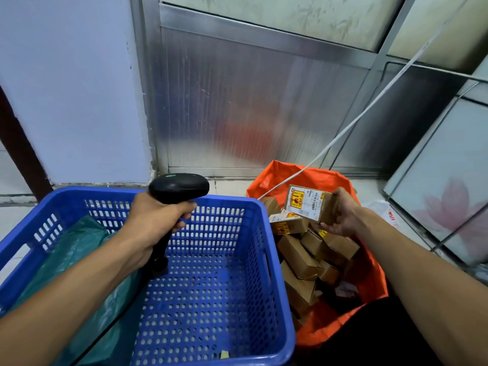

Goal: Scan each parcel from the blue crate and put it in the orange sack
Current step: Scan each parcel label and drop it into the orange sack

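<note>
While the right hand point(340, 217) curls its fingers and thumb around a small brown parcel point(310, 204), the box hangs tilted just above the open mouth of the orange sack point(369, 270), its white and yellow label turned up toward the camera. That grip is pinching the parcel along its right and lower edges, with the thumb over the top corner. Below it, the sack holds a heap of similar cardboard boxes point(303, 257), several with the same yellow stickers, lying at all angles against one another.

Across from it, the left hand point(155, 220) has its grip wrapped tight about the handle of a black barcode scanner point(178, 190), forefinger at the trigger, the scanner's head pointing right toward the held parcel. This hand hovers over the blue crate point(266, 233), which stands touching the sack's left side. Inside the crate a green plastic bag point(76, 249) lies slumped against the left wall, and a small scrap of paper point(224, 354) rests on the perforated bottom near the front.

A white cord point(351, 125) runs from the upper right down across the sack's rim. Behind stand a metal panel point(250, 101) and a pale wall point(71, 88).
</note>
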A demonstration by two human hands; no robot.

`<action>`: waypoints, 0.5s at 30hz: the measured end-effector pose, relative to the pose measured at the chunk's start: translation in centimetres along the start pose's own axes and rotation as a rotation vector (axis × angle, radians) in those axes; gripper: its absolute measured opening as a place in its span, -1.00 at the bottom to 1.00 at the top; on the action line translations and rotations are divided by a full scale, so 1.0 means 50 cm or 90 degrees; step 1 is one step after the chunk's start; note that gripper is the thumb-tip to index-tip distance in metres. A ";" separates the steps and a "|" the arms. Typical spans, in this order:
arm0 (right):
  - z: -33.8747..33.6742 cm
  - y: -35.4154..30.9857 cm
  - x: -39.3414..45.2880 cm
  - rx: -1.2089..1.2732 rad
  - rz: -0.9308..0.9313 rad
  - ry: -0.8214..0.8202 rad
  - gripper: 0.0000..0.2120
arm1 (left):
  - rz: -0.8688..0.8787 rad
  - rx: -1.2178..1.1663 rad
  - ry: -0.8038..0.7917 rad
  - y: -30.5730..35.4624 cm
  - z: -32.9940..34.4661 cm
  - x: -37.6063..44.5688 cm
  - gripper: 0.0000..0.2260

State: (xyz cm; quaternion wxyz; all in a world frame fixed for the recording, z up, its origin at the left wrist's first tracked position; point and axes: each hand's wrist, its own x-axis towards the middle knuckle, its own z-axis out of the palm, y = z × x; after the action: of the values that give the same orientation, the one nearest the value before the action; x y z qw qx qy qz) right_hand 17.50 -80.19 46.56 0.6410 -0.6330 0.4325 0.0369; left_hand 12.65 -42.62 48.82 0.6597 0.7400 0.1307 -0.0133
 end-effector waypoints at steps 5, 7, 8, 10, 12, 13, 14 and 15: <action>-0.049 0.014 0.025 0.012 -0.034 0.070 -0.58 | -0.005 0.010 -0.012 -0.004 0.008 -0.004 -0.95; -0.056 0.021 0.039 -0.017 -0.081 0.115 -0.60 | -0.008 0.014 -0.008 -0.004 0.011 -0.004 -0.94; -0.058 0.025 0.048 -0.061 -0.113 0.143 -0.62 | -0.009 0.016 -0.007 -0.005 0.013 -0.004 -0.93; -0.058 0.036 0.066 -0.209 -0.168 0.194 -0.57 | -0.011 0.020 -0.009 -0.006 0.015 -0.003 -0.92; -0.058 0.046 0.084 -0.346 -0.209 0.212 -0.48 | -0.010 0.024 -0.013 -0.007 0.016 -0.003 -0.91; -0.059 0.049 0.098 -0.403 -0.227 0.217 -0.46 | -0.009 0.027 -0.014 -0.007 0.017 -0.003 -0.91; -0.057 0.050 0.111 -0.456 -0.241 0.226 -0.45 | -0.009 0.028 -0.014 -0.007 0.018 -0.003 -0.92; -0.054 0.051 0.119 -0.493 -0.252 0.237 -0.46 | -0.009 0.029 -0.014 -0.007 0.018 -0.004 -0.92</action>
State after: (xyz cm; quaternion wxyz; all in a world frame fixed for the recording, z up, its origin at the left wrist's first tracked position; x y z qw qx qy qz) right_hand 18.33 -84.94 41.49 0.2641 -0.8916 0.3655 -0.0413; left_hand 12.55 -43.52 48.42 0.6440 0.7537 0.1280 -0.0291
